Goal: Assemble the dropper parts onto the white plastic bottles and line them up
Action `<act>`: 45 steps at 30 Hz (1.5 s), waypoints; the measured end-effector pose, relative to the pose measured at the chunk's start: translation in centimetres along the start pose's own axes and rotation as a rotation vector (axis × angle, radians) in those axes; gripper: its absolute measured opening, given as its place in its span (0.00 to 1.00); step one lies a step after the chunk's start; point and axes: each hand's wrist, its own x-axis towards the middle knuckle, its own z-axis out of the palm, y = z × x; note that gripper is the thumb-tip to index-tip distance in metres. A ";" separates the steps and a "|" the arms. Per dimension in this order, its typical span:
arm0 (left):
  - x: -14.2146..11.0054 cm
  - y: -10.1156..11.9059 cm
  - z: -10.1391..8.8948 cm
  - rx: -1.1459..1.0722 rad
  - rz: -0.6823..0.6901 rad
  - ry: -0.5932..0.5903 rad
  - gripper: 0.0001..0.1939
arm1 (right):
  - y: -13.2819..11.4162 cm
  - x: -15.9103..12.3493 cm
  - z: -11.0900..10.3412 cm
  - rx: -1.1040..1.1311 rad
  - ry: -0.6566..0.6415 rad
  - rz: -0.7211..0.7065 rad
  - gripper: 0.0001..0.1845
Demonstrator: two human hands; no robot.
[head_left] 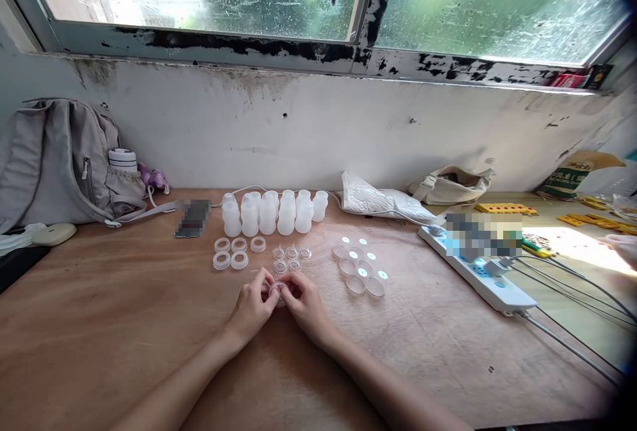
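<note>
My left hand (253, 308) and my right hand (304, 304) meet at the middle of the wooden table (124, 325). Both pinch one small clear plastic part (277, 290) between their fingertips. Just beyond them lie several clear teat-like pieces (291, 258). Left of those lie several white rings (233, 253). Several clear round caps (361, 265) lie to the right. Behind stands a row of several small white bottles (273, 213).
A grey backpack (54, 166) with a white flask leans at the back left. A phone (192, 217) lies beside it. A white power strip (478, 272) with cables runs at the right. A white plastic bag (378, 202) and a beige pouch (450, 184) lie against the wall.
</note>
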 end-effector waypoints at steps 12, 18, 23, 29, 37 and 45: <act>-0.2 0.3 -0.6 0.533 0.169 0.117 0.06 | 0.1 0.1 -0.3 -0.051 -0.020 -0.046 0.09; -0.3 -0.1 -0.3 0.491 0.180 0.104 0.04 | -0.2 0.1 -0.3 -0.083 -0.041 -0.145 0.12; -0.3 0.1 0.0 0.403 0.162 0.141 0.05 | -0.1 0.0 0.0 -0.094 -0.014 -0.157 0.10; -0.1 -0.1 -0.1 0.380 0.124 0.152 0.10 | 0.2 0.1 -0.1 -0.052 -0.024 -0.042 0.07; -0.3 -0.2 -0.1 0.424 0.151 0.108 0.08 | 0.4 0.3 -0.2 -0.099 -0.027 -0.110 0.09; -0.3 -0.3 -0.3 0.437 0.145 0.137 0.08 | 0.6 0.4 0.0 0.168 -0.086 0.093 0.09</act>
